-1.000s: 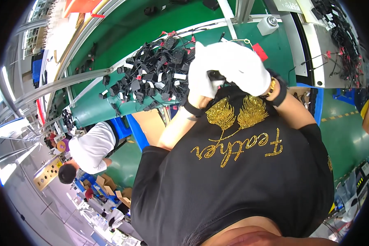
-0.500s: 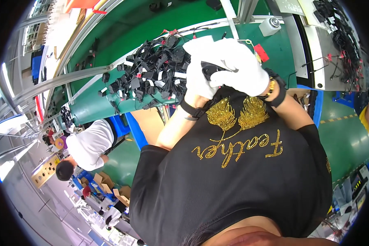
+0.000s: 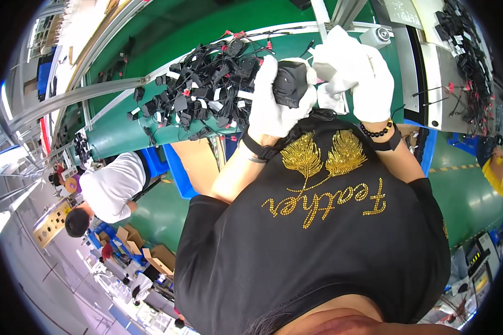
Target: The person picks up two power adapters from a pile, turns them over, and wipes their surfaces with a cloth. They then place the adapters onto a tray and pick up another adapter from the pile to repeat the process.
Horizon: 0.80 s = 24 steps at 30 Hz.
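My left hand (image 3: pixel 271 109), in a white glove, is wrapped round a boxy black power adapter (image 3: pixel 289 84) and holds it up over the front edge of the bench. Part of a black cable (image 3: pixel 323 114) shows below it, against my shirt. Just to the right is my gloved right hand (image 3: pixel 371 78), its fingers bent round a white cloth (image 3: pixel 332 97). Cloth and glove are both white, so their border is hard to make out. Left of my hands lies a heap of black adapters and cables (image 3: pixel 207 89) with white labels and red bits.
A small translucent bottle (image 3: pixel 376 37) stands at the back right of the green bench (image 3: pixel 117 146). Metal frame posts (image 3: pixel 341 14) rise behind. More cables (image 3: pixel 466 67) lie on the right-hand surface. A blue bin with cardboard (image 3: pixel 193 164) is below the bench; a person in white (image 3: pixel 114 187) works at left.
My right hand has moved up and right, away from the adapter, uncovering it. The adapter stays in my left hand. The red tag by my right hand is no longer in sight.
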Tool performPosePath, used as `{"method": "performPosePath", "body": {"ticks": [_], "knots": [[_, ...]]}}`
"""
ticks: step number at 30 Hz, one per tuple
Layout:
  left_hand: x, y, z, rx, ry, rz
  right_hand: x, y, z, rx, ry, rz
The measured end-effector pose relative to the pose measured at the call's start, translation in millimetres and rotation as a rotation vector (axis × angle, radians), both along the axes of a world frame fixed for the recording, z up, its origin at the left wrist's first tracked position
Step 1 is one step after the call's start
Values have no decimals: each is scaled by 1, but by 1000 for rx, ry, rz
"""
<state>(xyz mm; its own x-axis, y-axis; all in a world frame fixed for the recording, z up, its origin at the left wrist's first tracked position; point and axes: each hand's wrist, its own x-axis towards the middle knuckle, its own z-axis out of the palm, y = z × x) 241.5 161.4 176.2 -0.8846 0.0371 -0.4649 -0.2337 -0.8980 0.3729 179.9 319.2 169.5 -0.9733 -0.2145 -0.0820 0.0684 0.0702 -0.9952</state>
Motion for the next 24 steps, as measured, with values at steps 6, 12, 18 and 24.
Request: {"method": "performPosePath", "body": {"ticks": [6,12,18,24], "knots": [[3,-1,-2,103,-76,-26,5,-21,2,-131,520,225],[6,-1,-8,-71,21,-66,7,-30,2,-196,185,387],[6,-2,-8,-21,-20,-91,11,-22,-19,-3,560,388],[-5,-26,-18,61,6,17,-23,-4,-76,295,342,188]]}}
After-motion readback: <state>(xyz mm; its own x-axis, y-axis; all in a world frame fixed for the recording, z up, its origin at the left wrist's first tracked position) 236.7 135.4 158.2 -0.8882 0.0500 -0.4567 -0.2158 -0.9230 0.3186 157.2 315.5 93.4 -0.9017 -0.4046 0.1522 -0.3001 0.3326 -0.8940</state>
